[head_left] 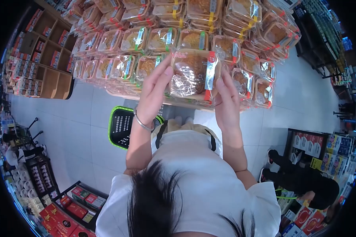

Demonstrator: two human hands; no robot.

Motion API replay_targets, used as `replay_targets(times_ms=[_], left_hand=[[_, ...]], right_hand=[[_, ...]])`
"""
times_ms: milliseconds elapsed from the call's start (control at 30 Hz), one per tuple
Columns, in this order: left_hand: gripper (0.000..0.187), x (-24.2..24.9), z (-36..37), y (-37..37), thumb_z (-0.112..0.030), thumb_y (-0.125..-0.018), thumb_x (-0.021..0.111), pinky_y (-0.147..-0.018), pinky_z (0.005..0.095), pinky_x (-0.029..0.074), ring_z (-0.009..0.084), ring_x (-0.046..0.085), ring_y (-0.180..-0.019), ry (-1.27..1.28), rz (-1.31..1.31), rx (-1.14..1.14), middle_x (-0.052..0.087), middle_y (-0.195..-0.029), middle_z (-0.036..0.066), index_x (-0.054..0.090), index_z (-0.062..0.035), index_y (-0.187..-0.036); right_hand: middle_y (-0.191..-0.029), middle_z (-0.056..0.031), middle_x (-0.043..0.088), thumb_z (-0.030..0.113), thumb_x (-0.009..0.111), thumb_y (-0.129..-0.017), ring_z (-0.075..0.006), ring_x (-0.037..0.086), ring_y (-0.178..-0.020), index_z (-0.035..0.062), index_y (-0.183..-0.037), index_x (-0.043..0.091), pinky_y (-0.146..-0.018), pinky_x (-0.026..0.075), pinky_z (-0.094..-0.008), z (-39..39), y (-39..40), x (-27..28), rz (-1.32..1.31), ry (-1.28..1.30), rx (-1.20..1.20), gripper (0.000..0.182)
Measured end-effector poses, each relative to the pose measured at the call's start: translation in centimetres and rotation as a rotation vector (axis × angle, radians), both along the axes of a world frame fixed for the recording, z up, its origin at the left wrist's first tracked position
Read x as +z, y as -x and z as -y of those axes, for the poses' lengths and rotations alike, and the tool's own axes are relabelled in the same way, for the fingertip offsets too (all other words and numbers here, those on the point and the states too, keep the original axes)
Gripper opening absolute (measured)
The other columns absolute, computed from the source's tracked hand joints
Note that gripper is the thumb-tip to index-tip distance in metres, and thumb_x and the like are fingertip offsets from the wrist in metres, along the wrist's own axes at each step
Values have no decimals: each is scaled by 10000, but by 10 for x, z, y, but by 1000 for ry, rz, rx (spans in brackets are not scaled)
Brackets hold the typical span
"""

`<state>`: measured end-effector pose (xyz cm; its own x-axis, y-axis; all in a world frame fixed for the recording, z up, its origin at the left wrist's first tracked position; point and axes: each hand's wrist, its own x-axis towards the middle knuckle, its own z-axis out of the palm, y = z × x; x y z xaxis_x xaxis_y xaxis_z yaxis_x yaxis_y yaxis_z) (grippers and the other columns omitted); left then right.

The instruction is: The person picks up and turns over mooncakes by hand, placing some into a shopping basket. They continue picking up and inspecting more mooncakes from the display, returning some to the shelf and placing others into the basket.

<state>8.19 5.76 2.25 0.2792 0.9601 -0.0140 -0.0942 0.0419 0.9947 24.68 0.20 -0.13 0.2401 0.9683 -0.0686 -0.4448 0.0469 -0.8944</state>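
Between both hands I hold a clear-wrapped pastry package (189,75) with a white flower print, a red strip and a blue-white label; a browned baked food shows through the film. My left hand (154,87) grips its left edge, thumb on top. On its right edge my right hand (228,93) is closed, with the thumb at the front. Behind and beneath the package, stacked rows of similar wrapped packages (132,38) fill the display, with green, red or yellow strips. A bracelet circles my left wrist.
A black shopping basket (120,127) with a green rim is on the tiled floor to my left. Wooden shelves (51,59) stand at upper left. A person in dark clothes (304,179) is at lower right near boxed goods. Red boxes (59,219) are at lower left.
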Motion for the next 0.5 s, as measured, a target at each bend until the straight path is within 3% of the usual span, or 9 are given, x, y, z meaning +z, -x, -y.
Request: replay_targets(times_ms=[133, 200, 233, 267, 333, 367, 400, 467, 500], left_hand=[[452, -9, -6, 7, -217, -938, 421, -896, 225, 366, 106, 501, -1045, -10, 20, -42, 546, -1196, 72, 404, 12, -1327], [430, -14, -6, 10, -227, -951, 365, -921, 234, 353, 115, 496, -1065, 140, 172, -116, 552, -1182, 68, 430, 12, -1303], [458, -23, -8, 15, -302, -959, 340, -915, 256, 377, 136, 521, -1052, 201, -9, -107, 564, -1141, 56, 431, 19, -1273], [458, -28, -8, 15, -302, -959, 340, -915, 256, 377, 136, 521, -1052, 194, -13, -97, 564, -1141, 56, 431, 19, -1273], [443, -33, -2, 3, -310, -963, 337, -869, 271, 412, 145, 542, -1010, 302, 384, -68, 563, -1141, 80, 436, 2, -1261], [385, -16, 3, -3, -294, -957, 362, -724, 288, 449, 141, 549, -867, 450, 548, -51, 577, -1034, 85, 469, -35, -1221], [385, -24, 4, 2, -294, -957, 362, -724, 288, 449, 141, 549, -867, 443, 548, -47, 577, -1034, 85, 469, -35, -1221], [480, -48, 5, 12, -409, -941, 377, -700, 336, 409, 176, 492, -724, 534, 873, -390, 532, -881, 54, 449, -35, -1233], [548, -51, 4, 13, -491, -902, 359, -681, 335, 385, 189, 483, -689, 704, 1165, -616, 524, -837, 67, 472, -33, -1180]], right_hand=[[-1255, -44, 504, 125, 461, -933, -46, 501, -1014, -9, -1357, 344, -792, 390, -177, -2, 4, 2, 80, -22, -4, 460], [-885, 15, 530, 79, 498, -902, -32, 467, -739, -2, -1356, 355, -604, 392, -178, 0, 8, 7, 326, -100, -28, 483], [-1033, -47, 529, 48, 486, -894, -64, 496, -810, 6, -1360, 354, -677, 448, -208, 7, 9, 3, 370, -109, 21, 487], [-1033, -47, 529, 48, 486, -894, -64, 496, -810, 6, -1360, 354, -677, 448, -208, 10, 14, 6, 365, -117, 29, 487], [-1118, -85, 497, 42, 485, -887, -88, 506, -844, 23, -1359, 368, -709, 468, -227, 13, 22, 15, 382, -179, 131, 487], [-1153, -110, 478, 31, 484, -881, -115, 518, -904, 34, -1360, 373, -713, 480, -243, 15, 23, 18, 367, -191, 201, 492], [-1153, -110, 478, 31, 484, -881, -115, 518, -904, 34, -1360, 373, -713, 480, -243, 16, 24, 18, 367, -198, 206, 492], [-1133, -120, 497, 24, 478, -882, -140, 551, -910, 22, -1352, 380, -710, 486, -240, 18, 28, 19, 471, -271, 295, 480], [-1072, -133, 552, 32, 476, -887, -151, 588, -845, 5, -1335, 395, -705, 490, -240, 18, 33, 19, 449, -282, 241, 456]])
